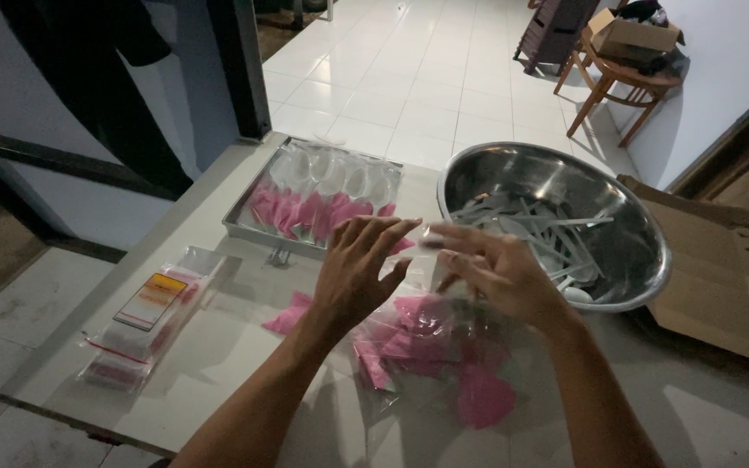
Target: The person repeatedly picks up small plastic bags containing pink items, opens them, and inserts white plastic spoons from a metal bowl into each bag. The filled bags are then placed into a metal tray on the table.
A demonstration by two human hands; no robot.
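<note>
Item: small clear plastic sleeve (422, 236), pinched between the fingertips of both hands above the middle of the white table (218, 347).

Left hand (359, 269): fingers curled, tips closed on the sleeve's left end.

Right hand (498, 270): thumb and forefinger closed on its right end; whether a spoon is inside cannot be told in the dim light.

Position: the sleeve lies directly between the two sets of fingertips, its long axis running left to right, roughly level. Both hands touch it; neither is nearer.

Below the hands: a loose heap of pink napkins and clear sleeves (435, 347), touching the table, just under the wrists.

Right of the hands: steel bowl (635, 260) holding loose white plastic spoons (548, 230), rim just beside the right hand.

Behind the hands: metal tray (244, 217) with a row of packed spoons and pink napkins (322, 195), near the left fingertips.

Far left: flat pack of clear bags (145, 316) with a yellow label, well apart.

Right edge: cardboard box (721, 286), beside the bowl.

Obstruction: nothing stands between the hands and bowl or tray.
</note>
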